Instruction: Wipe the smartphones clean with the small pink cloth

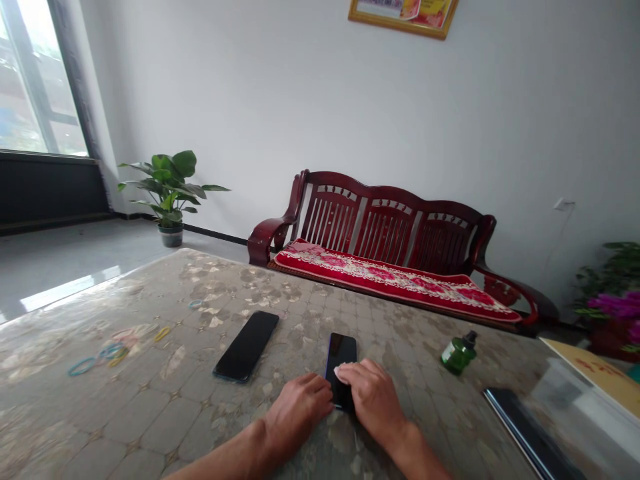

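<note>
A dark smartphone [344,347] lies flat on the table, screen up, in front of me. My left hand [300,408] is closed at its lower left edge, with curled fingers against its side. Over the phone's right part, my right hand [376,399] pinches a small white wad [339,375], perhaps tissue or cloth, against the screen. Most of the wad is hidden under the fingers. To the left, a second black smartphone [247,347] rests screen up, touched by neither hand. A green pump bottle [458,353] stands upright to the right.
Several coloured bands [103,357] lie at the table's left. A dark flat device [530,433] and a clear plastic box [580,407] sit at the right. Beyond the patterned tablecloth [150,427] stand a wooden bench [390,227] and a potted plant [170,193].
</note>
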Demonstrator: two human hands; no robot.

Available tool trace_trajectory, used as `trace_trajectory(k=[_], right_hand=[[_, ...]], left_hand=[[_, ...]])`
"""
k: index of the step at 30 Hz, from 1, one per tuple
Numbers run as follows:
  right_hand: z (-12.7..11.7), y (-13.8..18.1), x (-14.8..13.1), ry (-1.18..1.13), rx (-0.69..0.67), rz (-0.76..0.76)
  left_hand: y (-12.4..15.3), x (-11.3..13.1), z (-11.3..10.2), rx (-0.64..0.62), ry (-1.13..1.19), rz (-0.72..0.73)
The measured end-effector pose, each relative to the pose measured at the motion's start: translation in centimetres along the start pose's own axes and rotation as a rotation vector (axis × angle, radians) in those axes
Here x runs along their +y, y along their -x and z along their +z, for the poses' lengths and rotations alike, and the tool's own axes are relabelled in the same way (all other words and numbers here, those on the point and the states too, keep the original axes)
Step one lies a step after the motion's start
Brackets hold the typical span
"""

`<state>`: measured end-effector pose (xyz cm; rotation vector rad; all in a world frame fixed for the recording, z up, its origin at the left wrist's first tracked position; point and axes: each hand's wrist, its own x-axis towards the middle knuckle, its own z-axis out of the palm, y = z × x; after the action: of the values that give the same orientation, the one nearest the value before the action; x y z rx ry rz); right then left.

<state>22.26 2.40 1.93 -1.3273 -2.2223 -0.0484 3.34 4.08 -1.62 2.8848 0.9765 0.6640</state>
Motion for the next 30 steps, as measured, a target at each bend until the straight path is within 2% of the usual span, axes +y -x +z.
trace_trajectory(k=[4,12,18,21,26,30], right_hand=[[0.3,-0.8,0.7,0.025,0.052,0.07],[-0.1,2.0,-1.3,-0.075,0.053,-0.078],[-0.7,2.1,-1.8,-0.077,0.001,-0.032],[-1.2,2.1,-2.0,-0.065,-0.046,-0.018],[-1.2,2.3,-1.1,-0.068,-0.098,-0.07],[-1.2,2.1,0.6,-0.044,-0.089,-0.119]], left_hand=[[0.0,0.4,-1.5,-0.038,0.028,-0.018],[-0.9,0.2,-4.1,-0.135,0.257,-0.18],[-2.7,-1.0,-5.7,-0.279,0.12,-0.219],[-4.4,-2.0,-6.0,-0.315,0.02,-0.116],[-8.4,-3.6,-5.4,-0.331,-0.151,0.221],[-10.8,-4.3,-4.3,-0.376,-0.251,0.314]])
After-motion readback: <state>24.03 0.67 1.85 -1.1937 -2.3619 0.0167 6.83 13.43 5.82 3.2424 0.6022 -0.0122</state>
